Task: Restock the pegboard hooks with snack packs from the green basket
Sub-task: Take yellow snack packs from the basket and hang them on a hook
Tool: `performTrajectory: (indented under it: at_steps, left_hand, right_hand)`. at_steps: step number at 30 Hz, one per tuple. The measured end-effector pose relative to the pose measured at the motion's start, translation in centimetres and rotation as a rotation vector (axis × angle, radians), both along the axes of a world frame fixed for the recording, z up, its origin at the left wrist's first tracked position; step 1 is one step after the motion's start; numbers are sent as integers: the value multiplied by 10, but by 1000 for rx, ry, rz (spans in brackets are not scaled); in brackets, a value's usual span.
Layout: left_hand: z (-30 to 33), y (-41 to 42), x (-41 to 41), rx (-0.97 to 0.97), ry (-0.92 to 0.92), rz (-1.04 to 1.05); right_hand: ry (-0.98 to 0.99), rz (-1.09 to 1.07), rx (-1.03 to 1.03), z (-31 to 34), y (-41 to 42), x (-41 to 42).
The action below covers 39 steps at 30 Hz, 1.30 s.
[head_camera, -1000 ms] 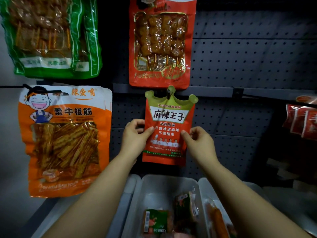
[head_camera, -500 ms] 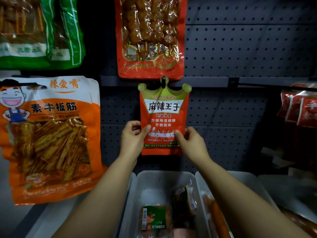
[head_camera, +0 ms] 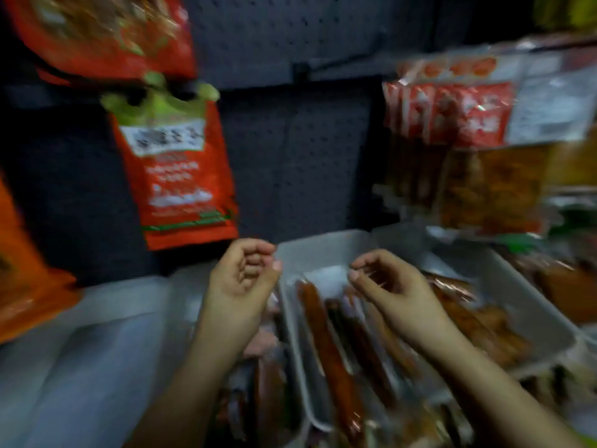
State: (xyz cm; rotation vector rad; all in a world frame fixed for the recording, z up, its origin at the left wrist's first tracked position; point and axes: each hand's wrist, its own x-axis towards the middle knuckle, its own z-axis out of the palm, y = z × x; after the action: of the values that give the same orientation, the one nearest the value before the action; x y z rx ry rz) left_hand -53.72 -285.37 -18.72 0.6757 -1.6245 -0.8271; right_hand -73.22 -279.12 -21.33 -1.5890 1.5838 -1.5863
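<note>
The frame is blurred by motion. A red snack pack with a green crown-shaped top (head_camera: 174, 169) hangs from a hook on the dark pegboard (head_camera: 300, 163), upper left of my hands. My left hand (head_camera: 242, 282) and my right hand (head_camera: 387, 282) hover below it over grey trays, fingers loosely curled, palms facing each other, holding nothing. The green basket is not in view.
Grey plastic trays (head_camera: 323, 250) below hold long reddish sausage-like packs (head_camera: 326, 344). More red and orange packs (head_camera: 468, 140) hang at the right, an orange pack (head_camera: 22, 286) at the left edge, a red pack (head_camera: 106, 30) at the top left.
Both hands let go of the crown-topped pack, which stays on its hook, and dropped down over the trays. The view swung to the right and down.
</note>
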Motion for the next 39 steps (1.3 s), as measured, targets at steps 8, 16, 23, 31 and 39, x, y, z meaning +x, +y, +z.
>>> performTrajectory:
  at_steps: [8,16,23,31,39]
  left_hand:
    - [-83,136,-181,57,-389,-702]
    - [-228,215,-287,285,-657,-895]
    - [-320,235,-341,331,-818,-886]
    - [-355,250,-371,365,-858,-886]
    - [-356,267,-384,691,-736,-796]
  right_hand:
    - [-80,-452,275,-96,236,-154]
    - [23,-821,773,-227,380,-231]
    - [272,-861,1052,-310,385,-285]
    - [397,-854,1164,-352,367,-270]
    - [392,-730,749,-317,341,-218]
